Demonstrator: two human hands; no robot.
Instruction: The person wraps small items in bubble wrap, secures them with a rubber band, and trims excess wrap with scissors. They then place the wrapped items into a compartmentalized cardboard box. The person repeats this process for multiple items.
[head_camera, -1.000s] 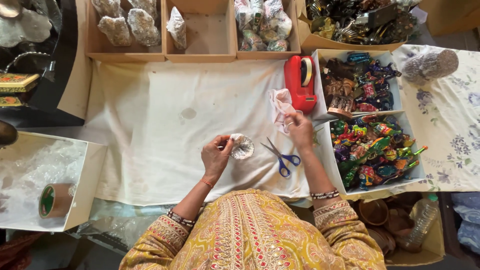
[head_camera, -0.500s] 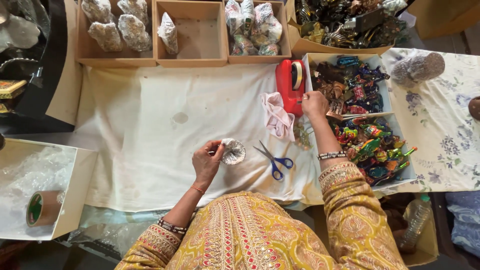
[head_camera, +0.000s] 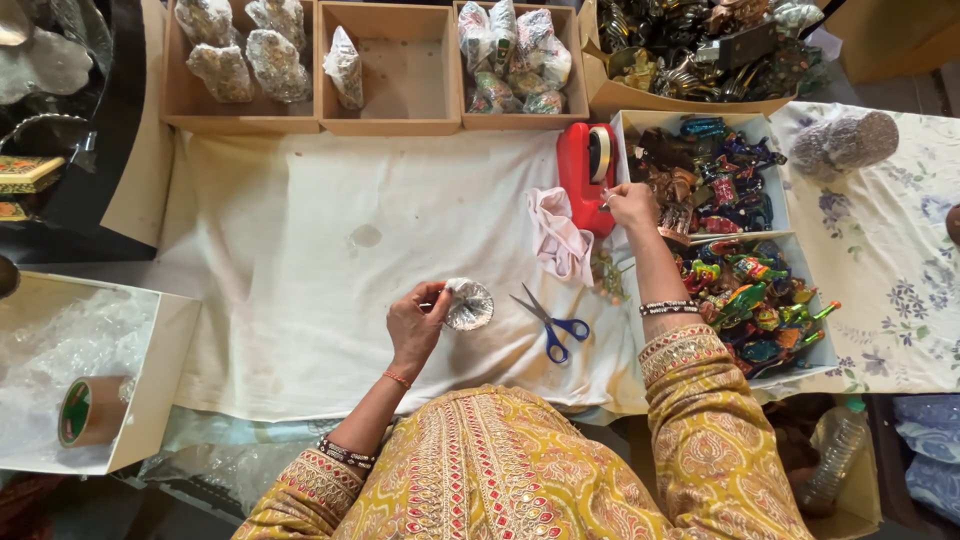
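My left hand (head_camera: 418, 325) holds a small bundle wrapped in clear bubble film (head_camera: 467, 304) just above the white cloth (head_camera: 330, 260). My right hand (head_camera: 632, 203) is stretched forward to the red tape dispenser (head_camera: 586, 172), fingers pinched at its tape end. Blue-handled scissors (head_camera: 550, 325) lie open on the cloth between my two arms. A crumpled pink cloth (head_camera: 560, 236) lies beside the dispenser.
Wooden trays (head_camera: 390, 85) at the back hold wrapped bundles. White boxes (head_camera: 712, 180) on the right hold colourful painted figurines (head_camera: 755, 295). A white box (head_camera: 150, 390) at the left holds bubble film and a brown tape roll (head_camera: 88, 410). A plastic bottle (head_camera: 830, 470) stands low right.
My right hand has moved from beside the bundle up and right to the tape dispenser. My left hand has kept the wrapped bundle in about the same place.
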